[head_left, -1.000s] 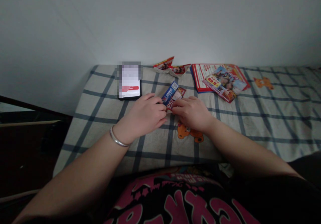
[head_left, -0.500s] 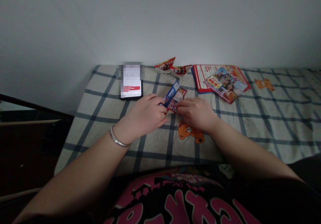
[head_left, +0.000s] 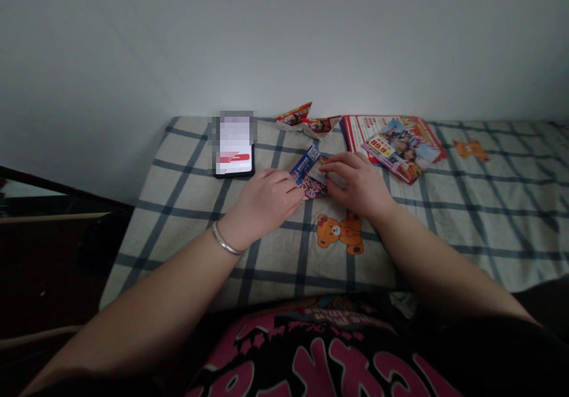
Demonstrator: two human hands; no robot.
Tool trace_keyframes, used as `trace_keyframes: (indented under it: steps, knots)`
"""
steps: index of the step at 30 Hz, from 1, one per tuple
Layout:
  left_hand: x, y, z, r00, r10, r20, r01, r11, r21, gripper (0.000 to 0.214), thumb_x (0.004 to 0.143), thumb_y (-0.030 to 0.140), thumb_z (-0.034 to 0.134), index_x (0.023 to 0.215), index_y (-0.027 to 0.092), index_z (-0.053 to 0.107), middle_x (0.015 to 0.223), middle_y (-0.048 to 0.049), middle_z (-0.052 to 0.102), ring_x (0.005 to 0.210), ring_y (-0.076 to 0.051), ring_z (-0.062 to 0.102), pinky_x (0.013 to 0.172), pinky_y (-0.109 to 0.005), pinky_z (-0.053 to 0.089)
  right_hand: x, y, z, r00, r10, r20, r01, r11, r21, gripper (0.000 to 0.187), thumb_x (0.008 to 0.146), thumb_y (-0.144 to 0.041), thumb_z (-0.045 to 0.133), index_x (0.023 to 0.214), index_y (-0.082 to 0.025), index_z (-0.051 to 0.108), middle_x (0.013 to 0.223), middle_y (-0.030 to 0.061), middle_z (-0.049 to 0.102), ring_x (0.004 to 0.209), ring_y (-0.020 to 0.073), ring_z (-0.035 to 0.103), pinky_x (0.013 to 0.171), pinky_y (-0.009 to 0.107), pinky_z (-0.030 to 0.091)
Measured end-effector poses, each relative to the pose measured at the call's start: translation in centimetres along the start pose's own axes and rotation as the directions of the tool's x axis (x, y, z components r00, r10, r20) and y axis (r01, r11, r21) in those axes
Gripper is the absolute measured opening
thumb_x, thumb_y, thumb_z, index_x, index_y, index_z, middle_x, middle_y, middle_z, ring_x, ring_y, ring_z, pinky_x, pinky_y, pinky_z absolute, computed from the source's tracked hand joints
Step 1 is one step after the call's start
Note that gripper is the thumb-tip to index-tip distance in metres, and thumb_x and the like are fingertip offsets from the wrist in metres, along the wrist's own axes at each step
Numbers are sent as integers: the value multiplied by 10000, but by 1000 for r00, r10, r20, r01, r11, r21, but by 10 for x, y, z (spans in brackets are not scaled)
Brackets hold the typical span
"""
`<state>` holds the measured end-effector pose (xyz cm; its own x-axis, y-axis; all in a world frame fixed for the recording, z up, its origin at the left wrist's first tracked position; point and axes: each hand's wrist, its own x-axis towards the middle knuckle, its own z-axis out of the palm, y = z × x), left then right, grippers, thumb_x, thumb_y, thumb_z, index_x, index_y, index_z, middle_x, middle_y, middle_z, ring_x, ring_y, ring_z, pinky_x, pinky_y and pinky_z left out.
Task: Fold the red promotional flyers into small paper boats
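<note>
Between my hands lies a small folded flyer (head_left: 306,169), printed blue and red with a QR code at its top corner. My left hand (head_left: 272,198), a silver bangle on its wrist, has its fingers closed over the flyer's left edge. My right hand (head_left: 355,181) is at the opposite edge, fingers bent and thumb against the paper, pinching or pressing it. Both sets of fingers partly hide the flyer's sides, and its lower edge sits close to the checked cloth.
A phone (head_left: 235,145) with a lit screen lies at the left. Against the wall stands a folded paper piece (head_left: 306,123). Right of it is a stack of flyers (head_left: 362,130) with a glossy flyer (head_left: 402,151) on top. Checked cloth (head_left: 213,213) covers the surface, whose left edge drops off.
My right hand has shifted up along the flyer's right edge, its fingers less curled. The left hand has moved slightly right, and the flyer looks flatter.
</note>
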<state>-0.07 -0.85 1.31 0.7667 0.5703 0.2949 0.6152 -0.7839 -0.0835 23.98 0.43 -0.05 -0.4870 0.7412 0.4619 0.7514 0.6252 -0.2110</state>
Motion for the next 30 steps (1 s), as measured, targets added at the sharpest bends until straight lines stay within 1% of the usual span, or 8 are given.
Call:
trace_keyframes:
  steps: [3,6,10,15,19,23,26,30]
  knots:
    - [0,5,-2,996,-75,-47,76,997,19,160,947,218,561,995,176,708,1087,-91,692,1029,-258,632,844,-391,530,0,3,2,996,-14,92,13,1000,13,297,895,-268,616,1163,-186,714,1242,120,674,1115,272,587,973,441,473]
    - [-1,6,-2,982,-168,-83,169,986,4,330,930,225,590,1254,183,636,1363,-146,573,1175,-303,583,926,-438,519,0,1,4,985,-36,169,32,999,26,316,911,-281,596,1182,-168,714,1250,123,680,1128,277,591,983,450,477]
    - [-2,3,5,972,-231,-31,227,969,-92,522,906,231,618,1412,174,504,1405,-147,549,1216,-301,568,987,-450,500,0,-3,5,980,-68,188,60,997,49,337,888,-272,615,1190,-156,709,1244,129,682,1094,278,603,976,466,485]
    - [0,3,11,973,-231,-20,227,967,-113,531,914,227,606,1425,165,475,1279,-126,636,1119,-272,606,951,-420,499,1,3,0,965,-128,230,113,991,79,340,859,-254,646,1180,-165,713,1264,114,689,1120,275,615,1000,480,481]
    - [1,5,14,981,-193,-11,190,974,-121,523,930,216,589,1434,143,467,1275,-131,644,1110,-268,611,963,-425,495,3,9,-7,942,-165,293,143,985,97,324,845,-158,621,1152,-157,721,1269,109,695,1139,261,619,1002,450,496]
    - [0,3,18,984,-176,-11,172,975,-138,458,936,215,581,1384,139,527,1287,-131,641,1114,-264,614,961,-433,502,4,6,-12,931,-169,325,157,986,62,314,808,-102,620,1099,-159,724,1243,111,705,1113,254,633,984,427,507]
    - [-1,1,21,987,-161,-14,158,979,-129,403,946,263,584,1327,133,579,1274,-138,644,1118,-268,614,960,-436,507,5,1,-13,924,-164,345,181,983,-16,233,830,-111,602,1024,-137,728,1155,130,724,1035,246,654,926,381,512]
    - [-1,0,23,988,-156,-6,154,981,-115,421,922,333,637,1288,126,611,1260,-148,646,1106,-279,622,947,-442,518,6,-3,-15,904,-154,399,212,971,-105,207,889,-129,542,994,-136,720,1026,119,735,882,219,657,774,332,496]
